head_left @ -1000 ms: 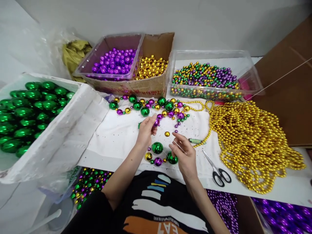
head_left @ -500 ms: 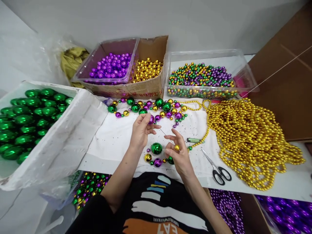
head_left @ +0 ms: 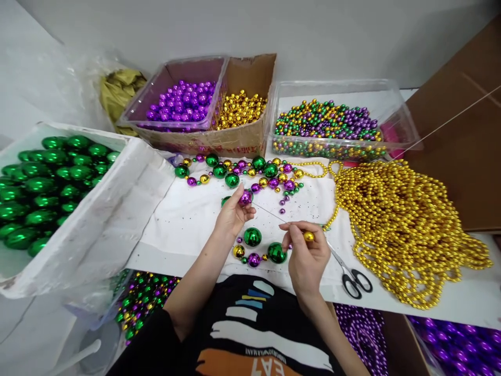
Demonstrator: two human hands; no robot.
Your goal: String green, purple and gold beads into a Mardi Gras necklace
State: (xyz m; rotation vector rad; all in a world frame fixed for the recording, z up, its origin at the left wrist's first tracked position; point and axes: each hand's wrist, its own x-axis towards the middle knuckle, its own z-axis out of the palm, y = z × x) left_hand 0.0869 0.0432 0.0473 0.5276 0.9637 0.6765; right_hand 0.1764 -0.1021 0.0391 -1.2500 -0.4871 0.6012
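Note:
My left hand [head_left: 231,215] is closed on a shiny purple bead [head_left: 246,197], held between thumb and fingers. From that bead a thin thread [head_left: 270,212] runs taut down to my right hand [head_left: 308,256], whose fingers pinch it. A gold bead [head_left: 309,236] shows at my right fingers; whether it is on the thread I cannot tell. Below, on the white cloth, lie a green ball [head_left: 252,237], a gold bead [head_left: 238,251], a purple bead [head_left: 254,259] and another green ball [head_left: 277,253] close to my right hand.
Bead garlands [head_left: 231,180] lie across the back. Scissors [head_left: 352,279] and heaped gold bead strands [head_left: 399,224] are at right. Behind stand a cardboard box [head_left: 203,141] and a clear bin [head_left: 336,141] of beads; a white box [head_left: 129,172] of green balls is left.
My right hand has moved right and slightly down, its fingers closing into a pinch. The thread between my hands shows longer. My left hand keeps the purple bead, now slightly lower.

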